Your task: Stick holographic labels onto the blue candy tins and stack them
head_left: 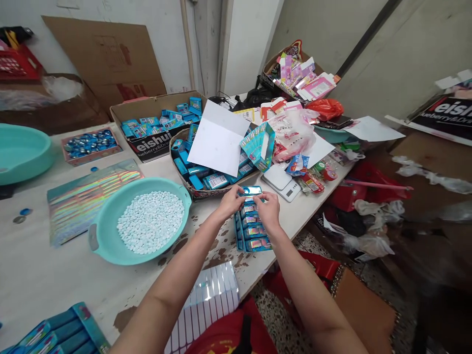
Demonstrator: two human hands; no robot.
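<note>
My left hand point(232, 201) and my right hand point(269, 211) meet at a small blue box point(252, 190) with a shiny top. Fingers of both hands are closed around its near side and ends. Directly beneath and in front lies a blue display tray point(239, 233) with rows of similar small boxes point(256, 231), partly covered by my hands. Just beyond them, a carton point(195, 193) holds many more blue boxes. A folded white card point(219, 137) and a fanned turquoise display carton point(258, 147) rest on top of it.
A turquoise basin point(99, 250) of white tablets point(151, 221) stands left. Behind are a carton point(155, 147) of blue boxes and a tray of blue caps point(90, 145). A white scale point(282, 182) sits right of my hands. Holographic sheets point(88, 196) lie far left.
</note>
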